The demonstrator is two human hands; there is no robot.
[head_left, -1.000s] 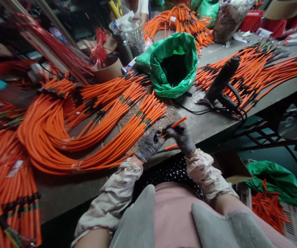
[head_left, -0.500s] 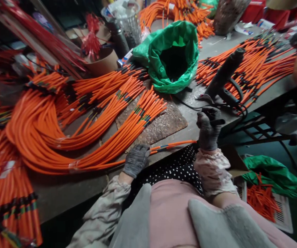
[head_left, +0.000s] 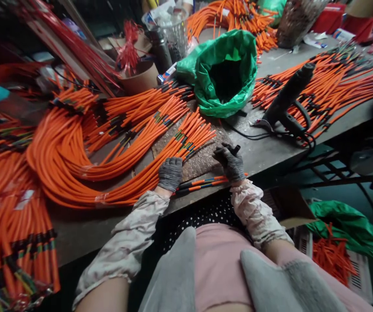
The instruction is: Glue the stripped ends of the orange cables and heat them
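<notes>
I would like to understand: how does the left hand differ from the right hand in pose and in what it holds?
The left hand lies over the orange cables, hiding any grip; the right hand visibly holds a short black tube.
The left hand's back faces the camera; the right hand's fingers curl around the tube.
Both wear grey gloves, with pale sleeves above.

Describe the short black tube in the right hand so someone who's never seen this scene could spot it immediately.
On the grey workbench, find the big open green bag. Below it in the picture, the gloved right hand grips the short black tube, one end poking out. It is stubby and black, unlike the long orange cables, and far smaller than the black pistol-shaped tool.
</notes>
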